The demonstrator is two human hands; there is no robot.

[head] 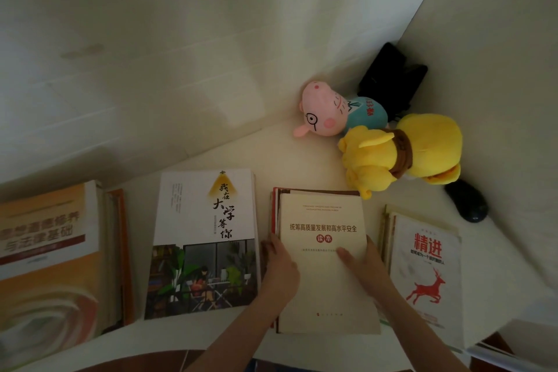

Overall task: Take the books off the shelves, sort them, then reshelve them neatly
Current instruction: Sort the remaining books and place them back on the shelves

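Cream book [324,275] lies atop a stack [274,211] on the worktop [302,160]. I see the left hand [279,267] gripping its left edge, the right hand [367,264] pinching its right edge, thumb on the cover.

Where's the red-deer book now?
Head view: the red-deer book lies cover-up at right, beside the cream book, in front of the yellow plush.
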